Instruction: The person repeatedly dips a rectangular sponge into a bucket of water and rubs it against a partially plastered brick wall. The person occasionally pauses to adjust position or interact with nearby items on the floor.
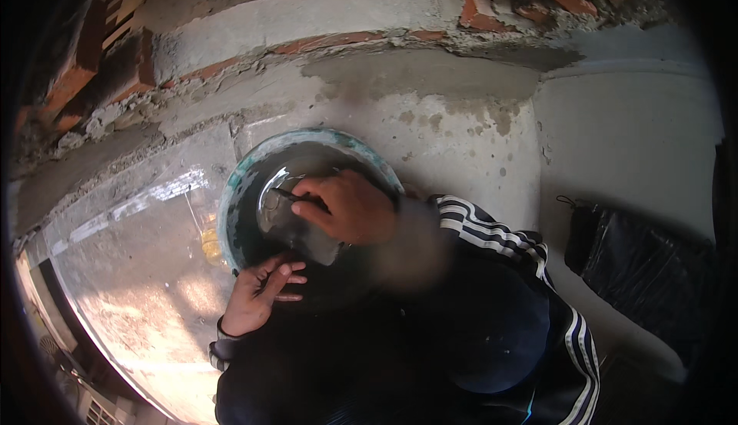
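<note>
A round bucket (231,229) with a worn green rim stands in front of me, holding some wet grey liquid with a shiny surface. Inside it, my right hand (350,208) is closed around a dark, thin handle (286,194). A flat grey shape below that hand may be the blade of this tool, but I cannot make out its kind. My left hand (257,294) is at the near left rim of the bucket, its fingers apart and nothing seen in them. Shadow hides the bucket's near side.
Behind the bucket runs a low plastered wall (430,136) with damp patches, topped by broken red bricks (480,2). A black plastic-wrapped bundle (638,260) rests at the right. A transparent sheet (138,271) with a bright glare lies to the left.
</note>
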Available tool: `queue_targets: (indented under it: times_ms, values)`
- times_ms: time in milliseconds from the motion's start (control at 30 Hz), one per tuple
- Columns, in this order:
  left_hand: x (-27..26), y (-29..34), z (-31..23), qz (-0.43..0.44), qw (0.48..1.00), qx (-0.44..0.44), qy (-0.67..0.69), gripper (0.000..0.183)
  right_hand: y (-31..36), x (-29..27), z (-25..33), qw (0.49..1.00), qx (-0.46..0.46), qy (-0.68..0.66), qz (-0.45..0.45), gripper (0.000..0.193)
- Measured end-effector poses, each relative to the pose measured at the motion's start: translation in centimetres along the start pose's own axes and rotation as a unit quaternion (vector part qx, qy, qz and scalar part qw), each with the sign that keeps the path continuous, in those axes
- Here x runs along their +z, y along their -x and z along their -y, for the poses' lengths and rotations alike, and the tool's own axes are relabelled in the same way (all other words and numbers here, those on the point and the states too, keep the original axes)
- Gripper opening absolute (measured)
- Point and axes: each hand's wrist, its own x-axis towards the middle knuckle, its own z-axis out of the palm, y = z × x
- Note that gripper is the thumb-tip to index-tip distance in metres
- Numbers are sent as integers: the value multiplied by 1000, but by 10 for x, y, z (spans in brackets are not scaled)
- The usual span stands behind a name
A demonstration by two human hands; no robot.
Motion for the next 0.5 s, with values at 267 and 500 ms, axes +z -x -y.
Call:
queue_targets:
  times_ms: [267,500]
  values:
    - [0,-15,-6,-78,992,100,-8,25,3,6,-6,869,127,-445,175,51]
    - [-3,-2,-7,-94,987,118,-49,24,48,-86,3,794,207,-555,136,52]
